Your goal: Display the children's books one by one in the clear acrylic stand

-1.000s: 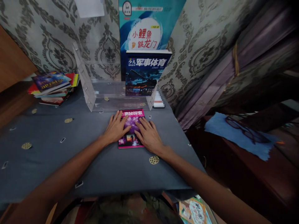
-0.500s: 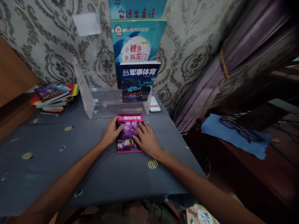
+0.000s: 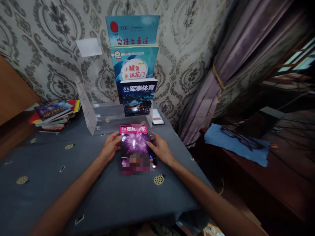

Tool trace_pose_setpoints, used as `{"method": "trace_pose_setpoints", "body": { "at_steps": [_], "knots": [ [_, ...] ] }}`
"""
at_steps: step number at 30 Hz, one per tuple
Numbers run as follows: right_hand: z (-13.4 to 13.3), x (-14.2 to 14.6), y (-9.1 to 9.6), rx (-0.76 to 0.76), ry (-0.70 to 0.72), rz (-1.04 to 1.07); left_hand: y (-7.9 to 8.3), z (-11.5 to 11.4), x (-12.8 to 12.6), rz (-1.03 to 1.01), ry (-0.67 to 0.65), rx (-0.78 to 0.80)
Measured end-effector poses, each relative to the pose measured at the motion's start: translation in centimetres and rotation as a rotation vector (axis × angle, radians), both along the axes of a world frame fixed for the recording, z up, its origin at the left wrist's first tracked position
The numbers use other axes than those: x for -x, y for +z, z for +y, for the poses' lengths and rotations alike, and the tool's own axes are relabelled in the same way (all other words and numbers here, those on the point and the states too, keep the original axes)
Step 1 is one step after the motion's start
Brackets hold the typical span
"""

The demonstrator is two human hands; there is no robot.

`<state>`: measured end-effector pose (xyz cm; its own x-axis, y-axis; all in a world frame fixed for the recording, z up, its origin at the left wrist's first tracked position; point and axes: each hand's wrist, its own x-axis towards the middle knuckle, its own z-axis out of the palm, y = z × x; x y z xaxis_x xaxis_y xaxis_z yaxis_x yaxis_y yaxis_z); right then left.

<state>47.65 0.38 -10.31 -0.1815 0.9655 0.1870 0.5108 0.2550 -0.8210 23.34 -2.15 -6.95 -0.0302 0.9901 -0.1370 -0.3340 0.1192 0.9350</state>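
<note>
A pink and purple book [image 3: 136,147] is lifted a little off the grey tablecloth [image 3: 73,177], its cover facing me. My left hand [image 3: 110,146] grips its left edge with curled fingers. My right hand [image 3: 159,147] grips its right edge. Just beyond it stands a clear acrylic tiered rack [image 3: 98,108] against the wall. A dark blue book [image 3: 137,96], a light blue book [image 3: 133,65] and a third blue book [image 3: 133,29] stand stepped in the rack's right side.
A stack of books [image 3: 52,113] lies at the table's back left. A small white card [image 3: 157,116] sits beside the rack. A purple curtain [image 3: 216,68] hangs at right. A dark wooden surface carries a blue cloth [image 3: 236,144] with glasses on it.
Both hands lay flat on the book on the table; now they grip its side edges and it is raised. The view tilted up, showing more of the wall.
</note>
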Motion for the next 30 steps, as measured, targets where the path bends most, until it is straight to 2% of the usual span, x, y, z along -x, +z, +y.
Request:
{"method": "trace_pose_setpoints", "body": {
  "at_steps": [4, 8, 15, 20, 22, 24, 30],
  "knots": [
    [0.6, -0.6, 0.8, 0.287, 0.219, 0.323, 0.7, -0.2, 0.1, -0.010, -0.016, -0.058],
    [0.0, -0.5, 2.0, 0.350, 0.288, 0.452, 1.3, -0.2, 0.2, -0.003, 0.011, -0.108],
    [0.3, 0.0, 4.0, 0.164, 0.313, 0.440, 2.7, -0.3, 0.2, 0.056, 0.101, -0.311],
    [0.4, -0.2, 5.1, -0.137, 0.327, 0.333, 3.5, -0.8, 0.5, 0.198, 0.102, -0.519],
    [0.5, -0.4, 4.6, -0.242, 0.291, 0.256, 3.4, -1.0, 0.9, 0.342, 0.028, -0.607],
    [0.7, -0.7, 3.6, -0.307, 0.273, 0.159, 3.1, -1.1, 1.3, 0.506, -0.106, -0.669],
    [1.1, -1.7, 0.5, -0.289, 0.339, -0.122, 1.0, -1.3, 1.1, 1.039, -0.491, -0.758]
  ]
}}
